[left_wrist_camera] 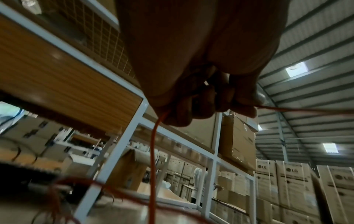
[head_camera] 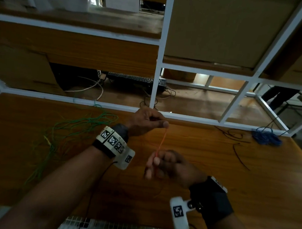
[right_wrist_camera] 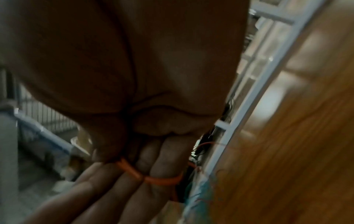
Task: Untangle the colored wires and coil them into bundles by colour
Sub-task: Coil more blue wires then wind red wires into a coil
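A thin orange wire point(head_camera: 162, 141) stretches between my two hands above the wooden table point(head_camera: 248, 182). My left hand point(head_camera: 147, 122) pinches its upper end near the table's far edge; in the left wrist view the orange wire point(left_wrist_camera: 153, 151) hangs down from the curled fingers point(left_wrist_camera: 193, 109). My right hand point(head_camera: 166, 164), closer to me, holds the lower end, and the right wrist view shows the orange wire point(right_wrist_camera: 153, 178) lying across its fingers point(right_wrist_camera: 166, 154) under the thumb. Faint loops of the same wire lie on the table below my hands. Loose green wire point(head_camera: 71, 127) sprawls at the left. A blue bundle point(head_camera: 267, 137) sits far right.
A white metal shelf frame point(head_camera: 155, 86) with wooden boards rises behind the table. A keyboard point(head_camera: 136, 79) and cables lie beyond it. Thin dark wire point(head_camera: 239, 155) lies on the table's right side. Cardboard boxes point(left_wrist_camera: 291, 186) fill the background.
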`<control>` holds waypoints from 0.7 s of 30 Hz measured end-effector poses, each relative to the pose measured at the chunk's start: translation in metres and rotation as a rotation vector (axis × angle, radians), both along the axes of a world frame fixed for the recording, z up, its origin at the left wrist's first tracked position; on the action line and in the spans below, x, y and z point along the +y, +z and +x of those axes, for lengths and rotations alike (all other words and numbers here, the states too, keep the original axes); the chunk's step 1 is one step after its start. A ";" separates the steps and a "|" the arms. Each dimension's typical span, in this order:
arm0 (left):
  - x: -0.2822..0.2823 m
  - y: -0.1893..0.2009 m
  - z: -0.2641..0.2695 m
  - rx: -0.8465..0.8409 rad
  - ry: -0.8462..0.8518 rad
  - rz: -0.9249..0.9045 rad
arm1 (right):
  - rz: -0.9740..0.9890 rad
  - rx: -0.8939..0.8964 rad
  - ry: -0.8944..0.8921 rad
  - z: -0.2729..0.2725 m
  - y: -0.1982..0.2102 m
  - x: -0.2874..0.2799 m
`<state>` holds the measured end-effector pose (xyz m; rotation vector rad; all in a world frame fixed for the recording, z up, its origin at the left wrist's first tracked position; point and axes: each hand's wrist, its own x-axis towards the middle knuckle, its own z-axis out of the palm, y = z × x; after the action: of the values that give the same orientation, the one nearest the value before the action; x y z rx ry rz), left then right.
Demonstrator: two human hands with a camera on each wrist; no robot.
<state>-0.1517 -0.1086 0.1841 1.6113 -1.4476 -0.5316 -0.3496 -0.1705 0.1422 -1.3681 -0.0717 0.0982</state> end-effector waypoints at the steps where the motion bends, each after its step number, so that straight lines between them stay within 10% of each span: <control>1: -0.001 -0.007 -0.005 0.093 -0.012 -0.004 | 0.158 -0.092 0.015 0.000 0.008 0.003; 7: 0.008 -0.053 -0.050 0.485 -0.038 0.059 | 0.667 -0.419 -0.326 0.014 0.040 -0.026; 13: 0.040 -0.078 -0.041 0.424 0.140 0.229 | -0.804 -0.285 -1.189 0.010 0.021 -0.071; 17: 0.062 -0.061 -0.015 0.121 0.193 0.253 | -1.189 0.264 -0.655 0.003 0.007 -0.073; 21: 0.063 -0.037 0.002 -0.296 0.218 0.002 | -0.843 0.397 -0.248 -0.002 -0.001 -0.052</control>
<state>-0.1492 -0.0456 0.1467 1.8811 -1.4557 -0.1743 -0.3515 -0.2221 0.1410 -2.1555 0.5262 0.2036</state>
